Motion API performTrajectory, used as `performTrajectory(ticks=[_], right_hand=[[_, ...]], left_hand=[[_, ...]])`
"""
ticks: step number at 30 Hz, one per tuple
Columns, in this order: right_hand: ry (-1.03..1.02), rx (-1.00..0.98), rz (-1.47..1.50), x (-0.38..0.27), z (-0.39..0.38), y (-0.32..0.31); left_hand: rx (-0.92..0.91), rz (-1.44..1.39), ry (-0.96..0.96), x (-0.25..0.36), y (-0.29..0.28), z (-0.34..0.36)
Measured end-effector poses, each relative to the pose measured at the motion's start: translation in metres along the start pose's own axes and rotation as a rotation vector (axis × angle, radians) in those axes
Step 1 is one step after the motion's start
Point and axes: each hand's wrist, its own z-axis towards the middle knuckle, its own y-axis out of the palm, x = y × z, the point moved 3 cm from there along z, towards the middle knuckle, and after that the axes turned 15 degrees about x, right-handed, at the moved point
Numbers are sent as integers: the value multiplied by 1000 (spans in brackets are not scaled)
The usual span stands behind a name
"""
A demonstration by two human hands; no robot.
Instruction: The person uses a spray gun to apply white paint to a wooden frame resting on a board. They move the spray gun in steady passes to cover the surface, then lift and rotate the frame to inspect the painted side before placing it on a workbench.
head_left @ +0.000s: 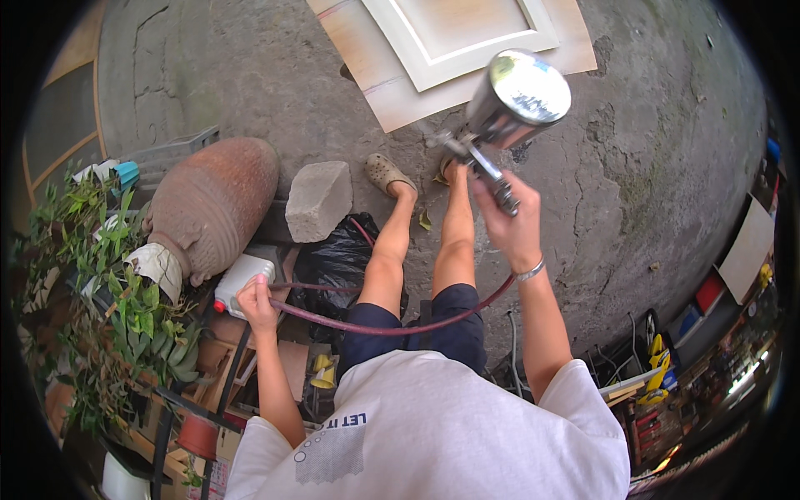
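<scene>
My right hand (510,221) is closed around the handle of a metal spray gun (479,162), raised in front of me. A shiny round cup (525,96) sits on top of the gun, whose nozzle end is blurred. From below my right hand, a dark red hose (392,328) sags across my thighs to my left hand (257,302), which is closed on it. Past the gun, a white frame (433,73) lies on a pale board (387,104) on the ground. The cup is close to the frame's near right corner in the picture, but apart from it.
At the left lie a large clay jar (218,204) and a stone block (320,200), with leafy plants (137,308) beside them. A black plastic bag (325,262) and a white jug (243,282) are near my left hand. Shelves with yellow items (658,367) stand at right.
</scene>
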Motion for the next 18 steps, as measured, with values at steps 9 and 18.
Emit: performTrajectory(ticks=[9,18], right_hand=[[27,-109,22,15,-9,-8],[1,460,-254,112,94,-99]], left_hand=[[-52,-35,60,9,13,1],[-128,-58,116,44,53,-6]])
